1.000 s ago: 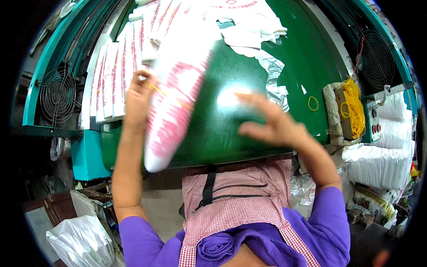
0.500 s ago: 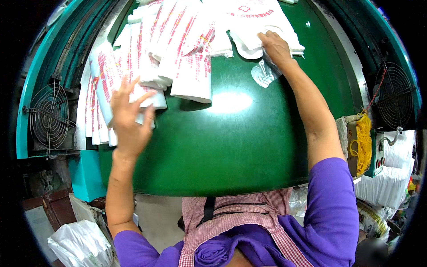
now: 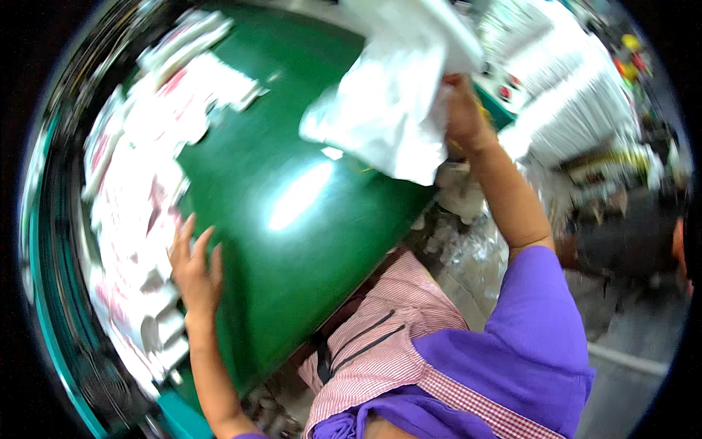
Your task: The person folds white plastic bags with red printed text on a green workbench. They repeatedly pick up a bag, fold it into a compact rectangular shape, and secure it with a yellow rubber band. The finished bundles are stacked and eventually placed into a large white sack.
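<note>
White plastic film (image 3: 391, 99) is raised over the right end of the green surface (image 3: 267, 271). Nearest, the checked apron (image 3: 387, 344) lies along the near edge of the surface. At the left of the surface, the left hand (image 3: 196, 274), fingers spread wide and holding nothing visible, lies beside white bundles with red print (image 3: 121, 190). Half a second earlier, the right hand (image 3: 466, 117) was at the pile on the far part of the surface; it is now closed on the film, and the view has turned rightward. The film thus hangs well apart from the bundles, separated from them. Farther off, beyond the right edge of the surface, stand stacked white bags (image 3: 578, 106).

Not resolved: whether the left fingertips touch the bundles; the right fingertips, masked by film; the film's upper end, cut off by the frame; its number of layers; and the print, blurred.
</note>
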Motion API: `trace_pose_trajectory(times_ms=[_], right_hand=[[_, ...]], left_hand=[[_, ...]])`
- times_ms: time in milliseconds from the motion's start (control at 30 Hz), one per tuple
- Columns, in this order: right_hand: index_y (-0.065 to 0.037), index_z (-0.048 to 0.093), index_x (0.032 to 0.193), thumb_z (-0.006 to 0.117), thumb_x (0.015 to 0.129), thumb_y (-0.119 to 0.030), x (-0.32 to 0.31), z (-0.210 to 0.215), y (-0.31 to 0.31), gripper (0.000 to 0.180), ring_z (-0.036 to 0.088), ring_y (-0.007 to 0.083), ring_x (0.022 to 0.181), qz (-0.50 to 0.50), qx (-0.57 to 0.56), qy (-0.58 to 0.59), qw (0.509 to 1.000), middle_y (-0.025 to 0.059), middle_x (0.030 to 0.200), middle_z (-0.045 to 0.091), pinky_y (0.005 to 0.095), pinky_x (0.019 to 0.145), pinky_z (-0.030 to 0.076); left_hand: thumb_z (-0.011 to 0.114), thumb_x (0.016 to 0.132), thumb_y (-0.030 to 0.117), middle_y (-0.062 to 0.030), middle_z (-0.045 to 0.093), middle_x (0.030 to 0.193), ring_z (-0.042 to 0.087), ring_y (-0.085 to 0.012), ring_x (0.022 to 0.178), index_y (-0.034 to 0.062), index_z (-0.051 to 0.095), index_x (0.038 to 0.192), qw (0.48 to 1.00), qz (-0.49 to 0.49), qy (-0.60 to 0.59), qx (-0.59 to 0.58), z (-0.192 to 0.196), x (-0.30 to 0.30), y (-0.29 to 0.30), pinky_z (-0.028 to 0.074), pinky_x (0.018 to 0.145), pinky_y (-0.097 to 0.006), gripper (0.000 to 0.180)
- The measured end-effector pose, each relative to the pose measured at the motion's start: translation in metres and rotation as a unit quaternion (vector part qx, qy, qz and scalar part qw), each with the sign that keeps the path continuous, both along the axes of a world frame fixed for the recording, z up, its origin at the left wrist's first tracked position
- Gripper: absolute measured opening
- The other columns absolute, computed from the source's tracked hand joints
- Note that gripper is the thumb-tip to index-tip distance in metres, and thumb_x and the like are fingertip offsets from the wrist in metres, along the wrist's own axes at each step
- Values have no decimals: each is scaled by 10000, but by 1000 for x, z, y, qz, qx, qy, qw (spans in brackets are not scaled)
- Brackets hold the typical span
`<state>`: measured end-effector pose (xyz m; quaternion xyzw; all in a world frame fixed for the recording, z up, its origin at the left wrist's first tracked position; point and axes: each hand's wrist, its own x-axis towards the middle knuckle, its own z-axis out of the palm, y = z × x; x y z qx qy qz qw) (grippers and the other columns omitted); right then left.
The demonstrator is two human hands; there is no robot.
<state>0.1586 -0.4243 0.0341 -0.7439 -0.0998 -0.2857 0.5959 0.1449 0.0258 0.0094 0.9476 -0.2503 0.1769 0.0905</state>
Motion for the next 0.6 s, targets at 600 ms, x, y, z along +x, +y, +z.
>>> trace_pose_trajectory(times_ms=[600], right_hand=[[-35, 565, 1033, 459, 867, -206, -68, -302, -304, 261, 600, 420, 985, -341, -331, 443, 760, 243, 1035, 624, 479, 842, 480]], left_hand=[[601, 845, 275, -23, 435, 1429, 315, -256, 1365, 176, 611, 1199, 939, 216, -38, 265, -38, 67, 84, 275, 1037, -482, 368]])
